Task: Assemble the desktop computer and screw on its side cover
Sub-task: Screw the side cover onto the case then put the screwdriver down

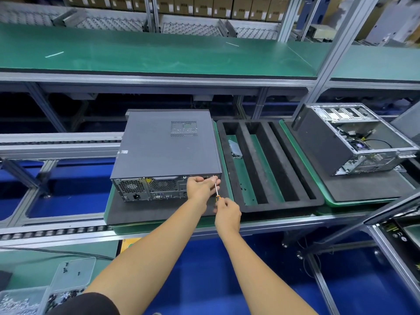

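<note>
Now right hand gripping the screwdriver should stay square on the rear screw while left hand, fingers curled, steadies the computer.

No words, brands or numbers can be read anywhere. There is a small pale sticker at the left edge of the dark grey metal side cover of the computer, a tiny yellow label on the back of that computer beside the round fan grille, and white labels on the brown cardboard boxes on the far shelf, but all of them are too small and blurry to make out. A black part at the right edge shows a few small white round signs, and these cannot be made out either.
</note>
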Motion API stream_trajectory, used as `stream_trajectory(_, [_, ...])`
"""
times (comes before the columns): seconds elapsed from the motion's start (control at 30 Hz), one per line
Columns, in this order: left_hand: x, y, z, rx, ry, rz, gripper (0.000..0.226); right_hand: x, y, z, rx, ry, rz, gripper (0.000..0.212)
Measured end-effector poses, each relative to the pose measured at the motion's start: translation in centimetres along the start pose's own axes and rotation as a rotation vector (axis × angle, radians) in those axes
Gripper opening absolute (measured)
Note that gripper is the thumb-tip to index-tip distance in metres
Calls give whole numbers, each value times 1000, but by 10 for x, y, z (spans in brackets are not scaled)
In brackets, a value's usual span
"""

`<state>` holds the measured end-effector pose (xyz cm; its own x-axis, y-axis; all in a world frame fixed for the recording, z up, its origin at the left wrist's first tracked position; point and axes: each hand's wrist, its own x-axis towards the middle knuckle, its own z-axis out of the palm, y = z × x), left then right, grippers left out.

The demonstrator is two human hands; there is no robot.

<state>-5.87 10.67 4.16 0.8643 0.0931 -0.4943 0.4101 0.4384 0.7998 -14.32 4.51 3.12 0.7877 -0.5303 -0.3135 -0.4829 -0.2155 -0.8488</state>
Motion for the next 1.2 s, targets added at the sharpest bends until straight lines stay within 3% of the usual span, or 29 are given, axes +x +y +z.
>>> stream_trajectory(0.07, [-1, 1, 2, -12, 21, 11, 44, -1, -6, 1, 12, -13, -16, 13])
stream_trajectory(0.27, [-2, 1, 3, -3, 31, 26, 43, 5, -8, -1, 76, 20, 68, 16])
stream_trajectory(0.43, [-7, 1, 0, 68, -73, -33, 31, 7, -4, -4, 149, -18, 105, 26])
stream_trajectory(0.67, [-10, 4, 5, 76, 60, -17, 48, 9, -6, -3, 69, -34, 72, 19])
stream_trajectory(0.8, [-11, 2, 6, 117, 134, 5, 47, 10, 0, 0, 147, -75, 128, 29])
stream_trajectory(0.9, [-12, -1, 4, 126, 35, -28, 36, 12, 1, 1, 195, -65, 149, 31])
stream_trajectory(1.0, [-12, 1, 3, 149, -36, -32, 31, 14, 1, 1, 223, -74, 138, 18])
stream_trajectory(1.2, [-11, 0, 9, 153, 113, 10, 42, 13, 3, 0, 279, -101, 232, 25])
